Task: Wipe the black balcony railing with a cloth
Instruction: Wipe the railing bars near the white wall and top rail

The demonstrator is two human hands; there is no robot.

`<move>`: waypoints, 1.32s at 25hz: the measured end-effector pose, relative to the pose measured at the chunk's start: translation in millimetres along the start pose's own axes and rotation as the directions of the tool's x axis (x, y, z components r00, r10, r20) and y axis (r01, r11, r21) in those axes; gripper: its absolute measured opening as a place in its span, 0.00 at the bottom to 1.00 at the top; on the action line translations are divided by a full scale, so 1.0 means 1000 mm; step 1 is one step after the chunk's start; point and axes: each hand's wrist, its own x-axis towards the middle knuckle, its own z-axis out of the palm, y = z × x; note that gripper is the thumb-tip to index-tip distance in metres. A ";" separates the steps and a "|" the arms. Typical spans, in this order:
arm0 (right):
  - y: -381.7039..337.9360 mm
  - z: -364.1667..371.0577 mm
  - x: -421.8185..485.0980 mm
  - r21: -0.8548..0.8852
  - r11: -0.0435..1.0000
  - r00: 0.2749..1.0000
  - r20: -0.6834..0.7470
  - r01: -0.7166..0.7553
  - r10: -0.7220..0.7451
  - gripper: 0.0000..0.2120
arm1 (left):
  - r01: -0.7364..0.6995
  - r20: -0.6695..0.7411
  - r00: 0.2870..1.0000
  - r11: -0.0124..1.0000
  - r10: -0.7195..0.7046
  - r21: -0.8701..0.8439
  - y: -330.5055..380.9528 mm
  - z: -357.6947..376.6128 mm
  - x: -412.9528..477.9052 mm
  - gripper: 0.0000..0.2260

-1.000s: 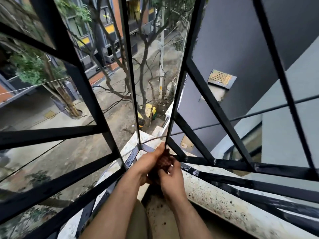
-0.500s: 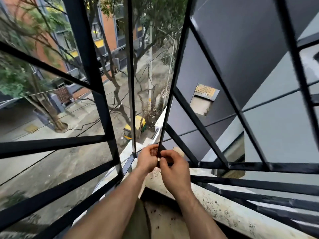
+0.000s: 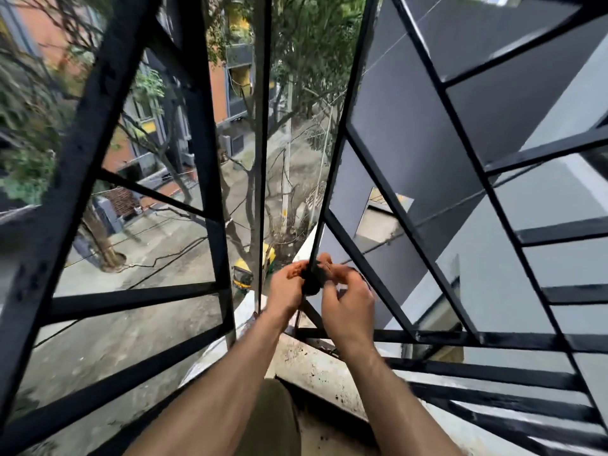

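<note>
The black balcony railing fills the view, with a thin upright corner bar [image 3: 339,133] running down to my hands. A dark, dirty cloth [image 3: 312,279] is wrapped round that bar low down. My left hand [image 3: 286,291] grips one side of the cloth, and my right hand [image 3: 348,304] grips the other side, fingers curled. Both hands sit just above the corner where the bars meet the ledge. Most of the cloth is hidden between my fingers.
A stained concrete ledge [image 3: 316,370] runs under the railing. Wide black bars [image 3: 98,153] cross on the left, slanted bars [image 3: 487,179] on the right. A grey wall [image 3: 427,93] stands beyond, and a street with trees and a yellow auto-rickshaw [image 3: 243,273] lies far below.
Both hands have slid up the corner bar with the cloth round it. The camera has tilted up, so the street and far buildings show more.
</note>
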 end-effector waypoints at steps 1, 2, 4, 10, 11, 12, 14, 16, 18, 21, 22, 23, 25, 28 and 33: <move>-0.008 -0.001 0.001 -0.039 0.999 0.998 0.053 -0.016 0.018 0.13 | -0.002 -0.011 1.000 1.000 0.002 -0.013 0.004 0.004 -0.005 0.17; -0.014 -0.004 0.002 -0.091 0.996 0.993 0.116 -0.026 0.037 0.17 | -0.013 -0.026 1.000 1.000 0.013 -0.015 0.008 0.006 -0.009 0.16; -0.030 -0.017 0.006 -0.177 0.984 0.974 0.220 -0.004 0.043 0.19 | -0.083 -0.071 0.994 0.996 0.081 -0.023 0.021 0.009 -0.014 0.19; -0.073 -0.030 0.024 -0.279 0.857 0.899 0.069 0.434 -0.433 0.27 | -0.132 -0.031 0.991 0.991 0.133 0.030 0.047 0.008 -0.020 0.11; -0.071 -0.026 0.028 -0.278 0.861 0.904 0.180 0.426 -0.389 0.31 | -0.136 -0.003 0.991 0.991 0.136 -0.007 0.053 0.009 -0.020 0.10; -0.067 -0.021 0.033 -0.267 0.870 0.901 0.253 0.415 -0.353 0.33 | -0.183 0.028 0.982 0.981 0.185 -0.066 0.065 0.008 -0.022 0.08; -0.064 -0.016 0.046 -0.183 0.906 0.904 0.280 0.382 -0.325 0.33 | -0.279 0.025 0.958 0.949 0.286 -0.148 0.088 0.009 -0.025 0.13; -0.063 -0.022 0.048 -0.116 0.935 0.915 0.275 0.336 -0.295 0.34 | -0.317 -0.011 0.947 0.932 0.320 -0.175 0.112 0.011 -0.043 0.18; -0.072 -0.031 0.044 0.009 0.958 0.900 0.341 0.286 -0.272 0.35 | -0.373 -0.040 0.927 0.901 0.373 -0.220 0.133 0.014 -0.052 0.22; -0.097 -0.052 0.036 0.096 0.984 0.909 0.378 0.148 -0.174 0.23 | -0.439 -0.028 0.898 0.894 0.438 -0.094 0.135 0.012 -0.046 0.17; -0.106 -0.062 0.030 -0.010 0.983 0.936 0.306 0.186 -0.174 0.17 | -0.439 0.016 0.898 0.897 0.439 0.046 0.131 0.010 -0.049 0.17; -0.115 -0.074 0.024 -0.147 0.955 0.956 0.183 0.258 -0.230 0.14 | -0.424 0.053 0.906 0.894 0.421 0.146 0.134 0.008 -0.055 0.18; -0.136 -0.098 0.016 -0.264 0.868 0.886 -0.089 0.420 -0.456 0.12 | -0.524 0.079 0.852 0.837 0.518 0.162 0.166 0.012 -0.064 0.11; -0.165 -0.114 0.033 -0.197 0.839 0.830 -0.151 0.508 -0.538 0.20 | -0.675 0.014 0.738 0.738 0.674 0.012 0.255 0.027 -0.074 0.09; -0.176 -0.099 0.046 0.120 0.941 0.933 0.144 0.315 -0.331 0.23 | -0.606 -0.018 0.772 0.743 0.636 0.284 0.213 0.024 -0.089 0.06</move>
